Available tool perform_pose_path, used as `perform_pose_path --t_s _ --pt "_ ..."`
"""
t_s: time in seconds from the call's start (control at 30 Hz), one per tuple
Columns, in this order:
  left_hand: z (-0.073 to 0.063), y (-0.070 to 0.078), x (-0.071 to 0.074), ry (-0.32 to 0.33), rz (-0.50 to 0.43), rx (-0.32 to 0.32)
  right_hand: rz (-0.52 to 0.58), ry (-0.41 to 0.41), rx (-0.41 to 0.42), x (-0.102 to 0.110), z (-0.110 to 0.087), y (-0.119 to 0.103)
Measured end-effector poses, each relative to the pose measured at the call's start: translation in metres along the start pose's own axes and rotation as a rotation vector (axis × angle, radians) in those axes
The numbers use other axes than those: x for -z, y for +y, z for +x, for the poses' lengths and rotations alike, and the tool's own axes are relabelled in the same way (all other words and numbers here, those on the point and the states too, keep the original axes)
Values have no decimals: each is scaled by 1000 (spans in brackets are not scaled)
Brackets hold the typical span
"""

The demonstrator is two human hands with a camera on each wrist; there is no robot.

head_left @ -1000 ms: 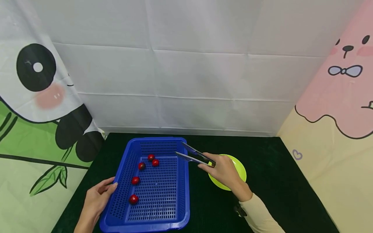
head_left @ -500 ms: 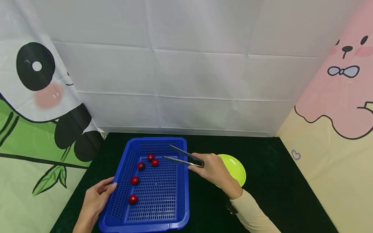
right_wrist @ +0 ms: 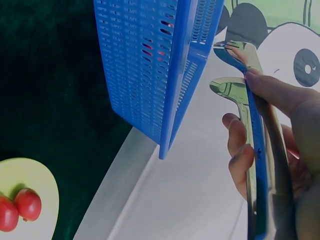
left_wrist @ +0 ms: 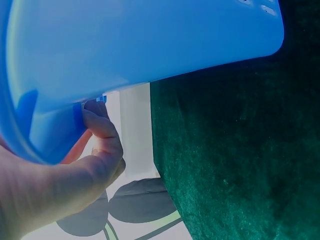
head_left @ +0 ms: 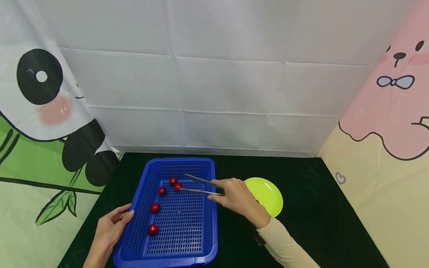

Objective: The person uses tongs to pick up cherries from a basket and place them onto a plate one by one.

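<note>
My left hand (head_left: 110, 230) grips the left rim of a blue plastic basket (head_left: 215, 223), its thumb and fingers bent at the edge in the left wrist view. Inside the basket lie several small tomatoes along the left and far part. With my right hand (head_left: 237, 199) I hold metal tongs (head_left: 201, 191) by their arms. The tongs reach over the basket's right rim with their arms spread. One tip overlaps a red tomato (head_left: 177, 187) in the head view. Seen from the right wrist, the tongs (right_wrist: 255, 145) have nothing between their ends.
A yellow-green plate (head_left: 268, 194) stands right of the basket, partly behind my right hand. Two red tomatoes (right_wrist: 28, 204) on it show in the right wrist view. Dark green cloth (head_left: 321, 230) covers the table, and a white sheet (head_left: 221, 85) hangs behind.
My right hand has moved left with the tongs, from the basket's right rim to over the tomatoes, uncovering more of the plate. My left hand stays on the rim.
</note>
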State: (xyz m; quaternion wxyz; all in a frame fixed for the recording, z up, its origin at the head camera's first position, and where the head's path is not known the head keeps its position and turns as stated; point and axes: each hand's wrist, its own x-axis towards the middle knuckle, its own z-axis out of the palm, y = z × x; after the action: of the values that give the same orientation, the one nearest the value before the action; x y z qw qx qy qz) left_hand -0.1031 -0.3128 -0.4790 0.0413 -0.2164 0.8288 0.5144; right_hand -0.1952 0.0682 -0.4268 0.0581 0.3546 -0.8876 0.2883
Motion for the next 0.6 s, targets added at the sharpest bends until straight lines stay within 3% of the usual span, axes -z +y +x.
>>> perform_pose_path --t_s 0.23,0.6 --pt "0 0 2 -6 -16 9 21 -30 45 -6 5 -4" --pt "0 -1 1 -3 -33 12 -13 -118 37 -21 12 -14"
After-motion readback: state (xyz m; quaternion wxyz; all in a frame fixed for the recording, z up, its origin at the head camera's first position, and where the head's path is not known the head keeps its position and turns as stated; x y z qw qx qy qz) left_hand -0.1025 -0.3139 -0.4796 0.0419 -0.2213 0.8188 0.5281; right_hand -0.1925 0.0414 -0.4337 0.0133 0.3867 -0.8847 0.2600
